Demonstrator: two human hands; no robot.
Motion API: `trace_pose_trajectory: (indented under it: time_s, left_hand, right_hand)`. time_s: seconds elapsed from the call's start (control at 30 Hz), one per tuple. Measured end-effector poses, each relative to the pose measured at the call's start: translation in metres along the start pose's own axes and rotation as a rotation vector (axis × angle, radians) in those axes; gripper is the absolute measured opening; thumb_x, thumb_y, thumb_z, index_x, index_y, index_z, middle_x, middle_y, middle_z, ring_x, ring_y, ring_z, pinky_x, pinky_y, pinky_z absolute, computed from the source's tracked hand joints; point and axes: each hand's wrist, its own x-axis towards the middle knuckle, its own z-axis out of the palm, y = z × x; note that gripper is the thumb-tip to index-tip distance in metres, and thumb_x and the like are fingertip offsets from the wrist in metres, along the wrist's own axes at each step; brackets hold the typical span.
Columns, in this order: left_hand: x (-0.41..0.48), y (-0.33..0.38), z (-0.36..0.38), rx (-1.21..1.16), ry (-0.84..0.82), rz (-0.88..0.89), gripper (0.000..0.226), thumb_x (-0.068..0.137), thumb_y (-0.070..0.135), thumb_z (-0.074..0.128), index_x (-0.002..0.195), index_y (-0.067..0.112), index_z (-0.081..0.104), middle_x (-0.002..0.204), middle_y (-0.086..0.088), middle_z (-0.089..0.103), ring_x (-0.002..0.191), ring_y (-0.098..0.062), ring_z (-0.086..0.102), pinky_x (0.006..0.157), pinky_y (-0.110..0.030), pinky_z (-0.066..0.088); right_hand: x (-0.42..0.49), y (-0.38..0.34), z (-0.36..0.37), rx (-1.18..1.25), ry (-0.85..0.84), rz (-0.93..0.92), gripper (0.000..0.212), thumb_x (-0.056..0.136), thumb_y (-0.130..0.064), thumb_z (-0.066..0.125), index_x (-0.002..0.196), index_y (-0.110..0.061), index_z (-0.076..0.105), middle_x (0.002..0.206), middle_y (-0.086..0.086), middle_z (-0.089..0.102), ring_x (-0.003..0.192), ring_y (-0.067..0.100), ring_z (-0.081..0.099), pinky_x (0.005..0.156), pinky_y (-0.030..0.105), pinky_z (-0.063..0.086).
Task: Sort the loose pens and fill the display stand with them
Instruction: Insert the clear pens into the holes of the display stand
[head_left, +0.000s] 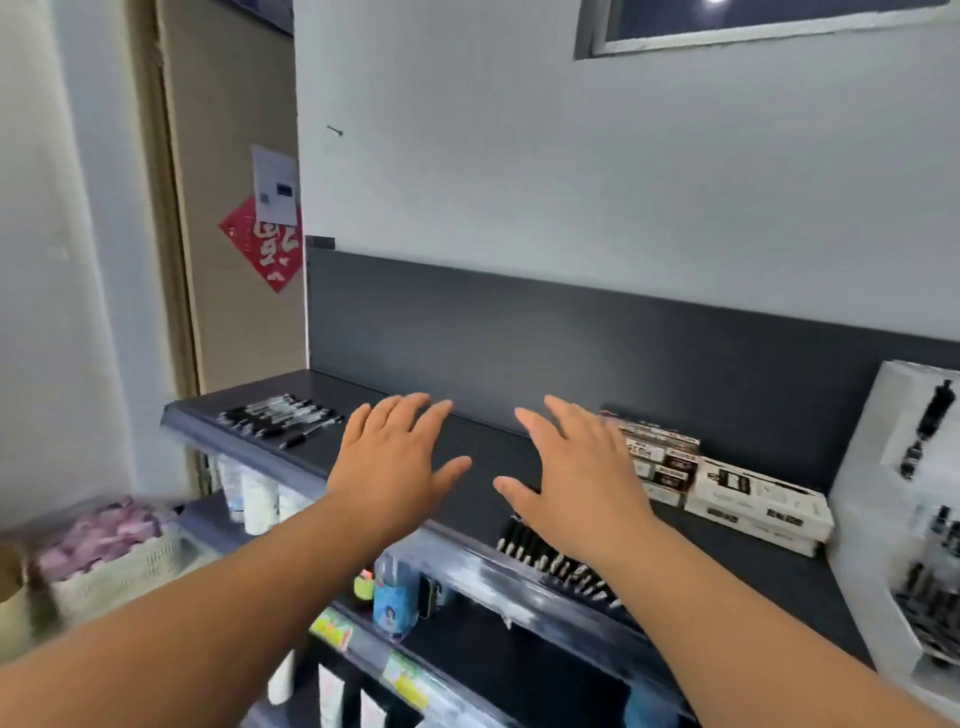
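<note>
Black pens (280, 421) lie left of the hands (395, 462) (576, 483) (spread, empty), white boxes (753, 499) just right.

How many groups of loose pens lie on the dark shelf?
2: one group at its left end, another at the front edge, partly hidden under the right hand.

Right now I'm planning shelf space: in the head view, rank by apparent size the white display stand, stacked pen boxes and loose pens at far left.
1. white display stand, though partly cut off.
2. stacked pen boxes.
3. loose pens, lying farther off, so true size is unsure.
</note>
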Motion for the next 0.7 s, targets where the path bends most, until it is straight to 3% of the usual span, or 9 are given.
trace_pose_trajectory:
  time_s: [0.33,0.7]
  left_hand:
    - [-0.015,-0.224,-0.032,0.053,0.000,-0.143,0.067,0.091,0.063,0.036,0.148,0.033,0.021,0.155,0.005,0.023,0.143,-0.017,0.018,0.119,-0.039,0.011]
    - [0.020,-0.333,0.015,0.031,-0.067,-0.208,0.066,0.093,0.060,0.036,0.149,0.031,0.019,0.155,0.005,0.023,0.144,-0.017,0.018,0.119,-0.039,0.011]
  right_hand:
    - [0.079,-0.205,0.061,0.090,-0.058,-0.083,0.073,0.090,-0.060,0.046,0.151,-0.034,0.014,0.161,-0.002,0.007,0.148,0.018,0.005,0.120,0.045,0.007]
    - [0.161,-0.262,0.147,0.175,-0.144,-0.065,0.070,0.092,-0.058,0.043,0.151,-0.033,0.017,0.160,-0.004,0.011,0.147,0.018,0.009,0.120,0.043,0.012]
